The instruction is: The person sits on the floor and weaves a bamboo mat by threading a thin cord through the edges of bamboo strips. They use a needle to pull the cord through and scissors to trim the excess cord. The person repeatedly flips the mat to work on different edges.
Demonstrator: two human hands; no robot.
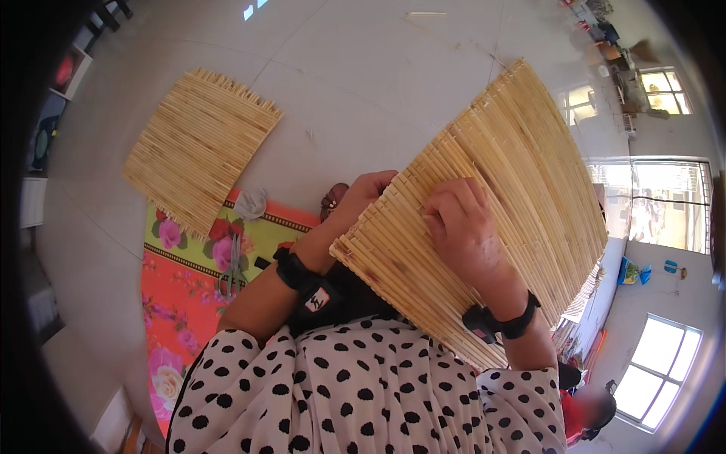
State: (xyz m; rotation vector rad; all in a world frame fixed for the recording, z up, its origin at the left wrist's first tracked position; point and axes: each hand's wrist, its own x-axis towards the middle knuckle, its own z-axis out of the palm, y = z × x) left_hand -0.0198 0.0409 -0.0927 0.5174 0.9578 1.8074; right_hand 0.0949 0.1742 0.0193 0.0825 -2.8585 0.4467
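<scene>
A large mat of straw-coloured reed stalks (529,151) bound side by side stands tilted across my lap. My left hand (368,194) is at its left edge, closed there, with most of its fingers hidden behind the stalks. In front of the mat's face is my right hand (463,227), fingers curled together in a pinch against the stalks. Whatever lies between those fingertips is too small or hidden to make out. A smaller reed mat (200,151) lies flat to the left, partly on a floral cloth.
Grey scissors (233,265) and a crumpled clear plastic piece (251,204) lie on the floral cloth (178,280). A loose stalk (426,13) is on the tiled floor far ahead. Another person in red (578,416) is at the lower right, near the windows (658,371).
</scene>
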